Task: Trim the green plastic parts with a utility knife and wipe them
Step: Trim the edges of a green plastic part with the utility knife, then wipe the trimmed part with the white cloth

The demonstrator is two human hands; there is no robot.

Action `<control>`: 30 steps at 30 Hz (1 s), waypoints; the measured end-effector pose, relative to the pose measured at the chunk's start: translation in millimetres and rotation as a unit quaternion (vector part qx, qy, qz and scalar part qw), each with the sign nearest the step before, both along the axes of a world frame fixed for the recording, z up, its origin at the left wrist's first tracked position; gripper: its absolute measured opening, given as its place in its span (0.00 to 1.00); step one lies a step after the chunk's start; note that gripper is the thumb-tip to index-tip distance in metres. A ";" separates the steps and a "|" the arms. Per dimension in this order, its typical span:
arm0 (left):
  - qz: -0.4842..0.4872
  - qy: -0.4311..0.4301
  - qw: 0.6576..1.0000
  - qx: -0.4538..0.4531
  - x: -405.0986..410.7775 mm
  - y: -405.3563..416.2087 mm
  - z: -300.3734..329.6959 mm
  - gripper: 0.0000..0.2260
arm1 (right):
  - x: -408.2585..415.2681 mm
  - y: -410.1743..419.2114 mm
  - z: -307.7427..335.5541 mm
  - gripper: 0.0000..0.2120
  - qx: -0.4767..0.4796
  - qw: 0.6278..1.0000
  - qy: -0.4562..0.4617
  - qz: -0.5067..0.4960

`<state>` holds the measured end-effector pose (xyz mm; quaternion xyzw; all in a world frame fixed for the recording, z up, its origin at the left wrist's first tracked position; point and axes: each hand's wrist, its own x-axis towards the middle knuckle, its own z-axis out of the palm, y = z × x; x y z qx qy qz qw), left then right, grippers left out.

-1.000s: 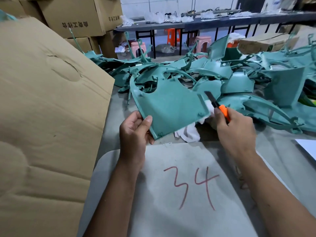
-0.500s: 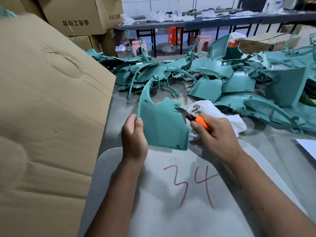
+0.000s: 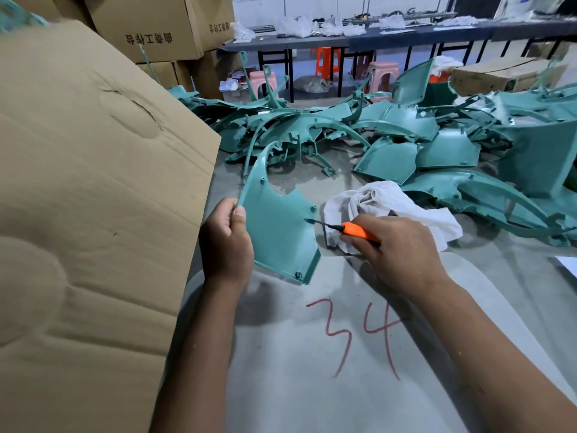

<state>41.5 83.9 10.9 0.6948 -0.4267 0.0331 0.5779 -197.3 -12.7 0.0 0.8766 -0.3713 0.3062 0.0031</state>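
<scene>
Forearms are reaching in over a pale grey rounded mat point(image 3: 359, 385) marked with a red "34", and just past it the work is happening. Left hand point(image 3: 225, 245) is gripping the near-left edge of a flat teal-green plastic panel with a curved arm point(image 3: 278, 232), thumb pressing on the face, fingers curling behind, holding it tilted up with its lower corner at the mat's far edge. Right hand point(image 3: 396, 254) is wrapping its fingers around an orange-handled utility knife point(image 3: 352, 230), the dark blade tip touching the panel's right edge, just below a small moulded boss. This looks like the trimming step, the blade just meeting the edge. Next, I'd say, a steady draw along that rim is called for, blade angled away from the holding thumb, panel kept braced. Right behind the knife hand, a crumpled white cloth point(image 3: 390, 210) is lying on the grey table, ready for wiping. Leaning at the left, a big brown cardboard sheet point(image 3: 87, 198). Further back, a heap of teal-green plastic parts point(image 3: 406, 135) is sprawling across the table, waiting.
</scene>
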 end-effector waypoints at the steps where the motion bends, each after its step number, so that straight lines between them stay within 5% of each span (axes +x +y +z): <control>1: 0.003 0.008 1.000 -0.001 0.2 -0.2 -0.1 0.10 | -0.4 -1.0 -0.6 0.16 0.015 1.000 0.005 0.018; 7: -0.011 0.022 0.999 0.024 2.2 1.7 -0.4 0.12 | -8.8 -8.8 -0.1 0.10 0.101 0.986 0.044 0.124; 12: -0.033 0.019 0.999 0.018 -0.4 1.4 2.0 0.13 | 0.8 -4.3 -2.4 0.09 0.038 0.998 0.010 0.050; 16: 0.038 0.089 0.995 0.022 -0.3 1.4 5.1 0.10 | 1.2 0.5 3.1 0.12 0.053 0.991 0.068 0.105; 19: 0.114 0.175 0.977 0.034 6.6 -0.6 5.8 0.17 | -2.6 1.1 8.3 0.11 0.105 0.975 0.112 0.161; 30: 0.129 0.218 0.967 -0.010 3.2 -7.2 -1.2 0.18 | -8.8 -0.2 13.1 0.40 0.227 0.949 -0.072 0.205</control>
